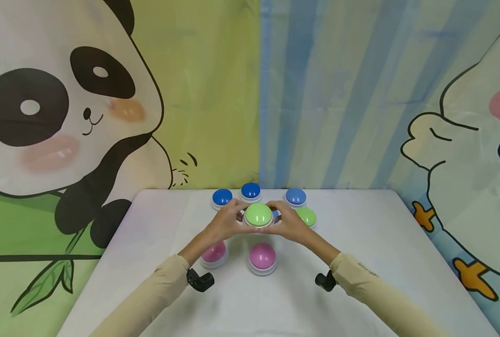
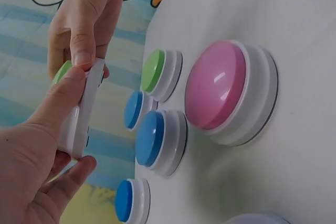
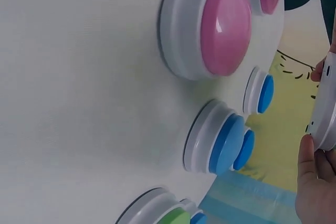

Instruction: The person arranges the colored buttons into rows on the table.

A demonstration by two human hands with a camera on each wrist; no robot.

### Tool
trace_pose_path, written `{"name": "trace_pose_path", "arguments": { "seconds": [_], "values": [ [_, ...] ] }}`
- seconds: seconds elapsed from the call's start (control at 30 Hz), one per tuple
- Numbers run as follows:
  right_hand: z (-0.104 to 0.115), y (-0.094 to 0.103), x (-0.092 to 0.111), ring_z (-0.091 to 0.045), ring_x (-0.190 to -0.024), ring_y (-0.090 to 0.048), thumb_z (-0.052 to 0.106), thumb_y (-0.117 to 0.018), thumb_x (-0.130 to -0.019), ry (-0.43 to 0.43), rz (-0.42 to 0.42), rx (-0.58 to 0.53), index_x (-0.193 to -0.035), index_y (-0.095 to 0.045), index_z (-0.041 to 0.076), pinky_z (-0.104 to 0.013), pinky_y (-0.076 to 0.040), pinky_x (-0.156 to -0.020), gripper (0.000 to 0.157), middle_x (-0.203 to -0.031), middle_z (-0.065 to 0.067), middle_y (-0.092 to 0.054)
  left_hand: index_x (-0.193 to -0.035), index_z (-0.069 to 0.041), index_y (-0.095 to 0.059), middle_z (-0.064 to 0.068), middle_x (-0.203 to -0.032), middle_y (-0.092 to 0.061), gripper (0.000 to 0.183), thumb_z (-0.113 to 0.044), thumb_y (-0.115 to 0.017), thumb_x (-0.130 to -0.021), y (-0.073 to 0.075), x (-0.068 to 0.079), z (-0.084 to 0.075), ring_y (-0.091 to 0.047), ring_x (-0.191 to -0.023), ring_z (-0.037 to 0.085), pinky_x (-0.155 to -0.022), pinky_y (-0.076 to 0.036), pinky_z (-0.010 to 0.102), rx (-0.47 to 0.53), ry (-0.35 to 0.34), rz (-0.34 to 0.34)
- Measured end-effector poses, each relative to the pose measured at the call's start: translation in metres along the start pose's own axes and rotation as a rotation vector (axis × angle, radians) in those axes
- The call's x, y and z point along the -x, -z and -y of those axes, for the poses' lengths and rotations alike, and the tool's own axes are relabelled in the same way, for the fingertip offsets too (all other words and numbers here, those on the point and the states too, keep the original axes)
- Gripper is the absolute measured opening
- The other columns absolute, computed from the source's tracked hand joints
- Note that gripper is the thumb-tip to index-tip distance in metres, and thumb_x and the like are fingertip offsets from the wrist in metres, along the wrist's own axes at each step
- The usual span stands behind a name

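Gripping the raised green button from opposite sides, the left hand and right hand have it between them, neither nearer, above the white table. Its dome is round, without a long axis; a pink button sits on its near side.

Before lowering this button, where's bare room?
Free: white table right of the resting glossy green dome button, and left of the leftmost glossy pink dome button. Crowded: behind the held green dome button, among glossy blue dome buttons.
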State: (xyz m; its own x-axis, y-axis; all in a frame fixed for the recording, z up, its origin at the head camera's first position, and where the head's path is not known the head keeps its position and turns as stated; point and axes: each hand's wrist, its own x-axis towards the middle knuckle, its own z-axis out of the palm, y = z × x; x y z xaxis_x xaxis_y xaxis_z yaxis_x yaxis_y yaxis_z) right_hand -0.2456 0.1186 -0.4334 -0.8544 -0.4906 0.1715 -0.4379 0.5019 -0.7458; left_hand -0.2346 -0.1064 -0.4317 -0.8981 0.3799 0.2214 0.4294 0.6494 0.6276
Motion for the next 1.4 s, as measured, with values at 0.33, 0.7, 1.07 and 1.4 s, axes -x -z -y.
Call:
{"name": "trace_pose_path", "arguments": {
  "seconds": [0.33, 0.7, 1.07, 1.4],
  "values": [
    [0.006, 0.008, 0.034, -0.018, -0.105, -0.055, 0.032, -0.086, -0.071, 0.021, -0.007, 0.059, -0.123, -0.052, 0.007, -0.031, -0.058, -0.079, 0.067, -0.117, -0.006, -0.058, -0.123, -0.011, -0.065, 0.000, -0.099, -0.058, 0.066, -0.043, -0.085, -0.069, -0.012, 0.012, -0.021, -0.059, -0.084, 0.008, -0.071, -0.052, 0.013, -0.047, -0.064, 0.050],
    [-0.007, 0.029, 0.066, -0.022, -0.106, -0.055, 0.026, -0.089, -0.068, 0.036, -0.007, 0.121, -0.123, -0.051, 0.005, -0.032, -0.058, -0.076, 0.071, -0.117, -0.009, -0.057, -0.120, -0.010, -0.066, 0.000, -0.097, -0.059, 0.072, -0.051, -0.086, -0.064, -0.044, 0.005, -0.047, -0.060, -0.083, 0.008, -0.072, -0.053, 0.013, -0.126, -0.117, 0.049],
    [-0.039, 0.052, 0.093, -0.026, -0.110, -0.056, 0.026, -0.088, -0.069, -0.060, 0.003, 0.124, -0.125, -0.050, 0.003, -0.025, -0.058, -0.076, 0.071, -0.120, -0.011, -0.058, -0.118, -0.010, -0.066, 0.000, -0.097, -0.059, 0.072, -0.051, -0.086, -0.063, -0.084, -0.014, -0.071, -0.054, -0.084, 0.006, -0.075, -0.050, 0.016, -0.148, -0.108, 0.106],
    [-0.052, 0.059, 0.105, -0.025, -0.108, -0.057, 0.028, -0.088, -0.068, -0.075, -0.003, 0.137, -0.124, -0.051, 0.005, -0.031, -0.057, -0.081, 0.071, -0.118, -0.009, -0.059, -0.123, -0.011, -0.064, 0.000, -0.103, -0.059, 0.074, -0.052, -0.084, -0.065, -0.099, -0.021, -0.082, -0.055, -0.091, 0.006, -0.082, -0.051, 0.017, -0.142, -0.105, 0.152]
  ]
}}
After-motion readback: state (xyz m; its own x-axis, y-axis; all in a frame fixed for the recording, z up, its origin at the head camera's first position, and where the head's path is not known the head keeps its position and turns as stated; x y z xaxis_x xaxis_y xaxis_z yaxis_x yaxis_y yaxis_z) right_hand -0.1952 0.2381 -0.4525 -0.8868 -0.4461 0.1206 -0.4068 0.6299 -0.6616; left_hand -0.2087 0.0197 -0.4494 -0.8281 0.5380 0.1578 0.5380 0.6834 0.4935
